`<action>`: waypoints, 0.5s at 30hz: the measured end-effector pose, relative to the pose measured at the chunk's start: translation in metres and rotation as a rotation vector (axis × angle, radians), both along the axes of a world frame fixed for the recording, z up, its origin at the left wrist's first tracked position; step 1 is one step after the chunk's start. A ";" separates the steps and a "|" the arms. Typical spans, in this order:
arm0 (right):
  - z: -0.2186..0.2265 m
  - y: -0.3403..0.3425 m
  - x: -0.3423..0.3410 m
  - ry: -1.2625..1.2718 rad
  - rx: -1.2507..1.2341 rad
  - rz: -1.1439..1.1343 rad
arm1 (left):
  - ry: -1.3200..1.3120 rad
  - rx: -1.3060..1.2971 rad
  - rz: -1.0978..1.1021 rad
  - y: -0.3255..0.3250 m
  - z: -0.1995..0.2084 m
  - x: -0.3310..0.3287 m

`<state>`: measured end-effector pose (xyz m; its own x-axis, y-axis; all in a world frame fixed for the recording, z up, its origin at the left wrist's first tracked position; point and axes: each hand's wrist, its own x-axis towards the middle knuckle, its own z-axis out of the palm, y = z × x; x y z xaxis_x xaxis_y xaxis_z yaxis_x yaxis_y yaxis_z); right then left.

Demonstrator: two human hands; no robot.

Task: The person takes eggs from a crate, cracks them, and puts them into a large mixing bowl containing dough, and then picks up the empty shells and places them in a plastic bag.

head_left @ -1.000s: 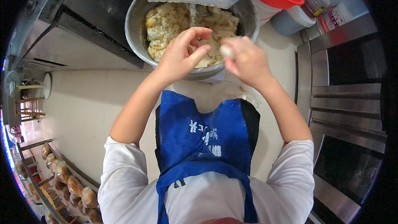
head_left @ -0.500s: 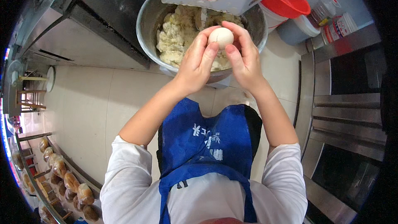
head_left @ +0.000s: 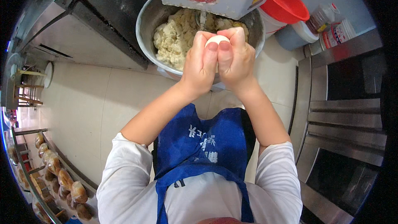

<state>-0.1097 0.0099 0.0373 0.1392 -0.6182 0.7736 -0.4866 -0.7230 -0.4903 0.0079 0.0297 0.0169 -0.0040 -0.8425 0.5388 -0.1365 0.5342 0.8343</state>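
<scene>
Between them my left hand [head_left: 199, 64] and my right hand [head_left: 237, 60] grip a pale egg [head_left: 217, 40]. Both thumbs press side by side on its near face, and curled fingers cover its flanks, so only the upper part shows. The hands are over the near side of a big metal mixing bowl [head_left: 146, 37]. Inside the bowl lies lumpy, pale yellow dough [head_left: 169, 41] around a metal mixer hook [head_left: 202, 20]. Whether the shell is split now is hidden by my thumbs.
The white mixer head [head_left: 232, 0] overhangs the bowl's far side. A red basin [head_left: 286, 6], a grey bucket [head_left: 295, 36] and a clear jug [head_left: 321, 18] stand at the back right. Steel ovens [head_left: 348, 112] line the right; bagged loaves [head_left: 65, 180] sit on a rack, lower left.
My fingers have closed in tighter around the egg and my thumbs have come together over its face. The crack seen earlier is now covered. The view has shifted slightly.
</scene>
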 end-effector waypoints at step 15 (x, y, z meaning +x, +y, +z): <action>-0.007 -0.020 0.006 0.059 -0.198 0.032 | 0.498 0.564 -0.149 -0.007 0.012 0.000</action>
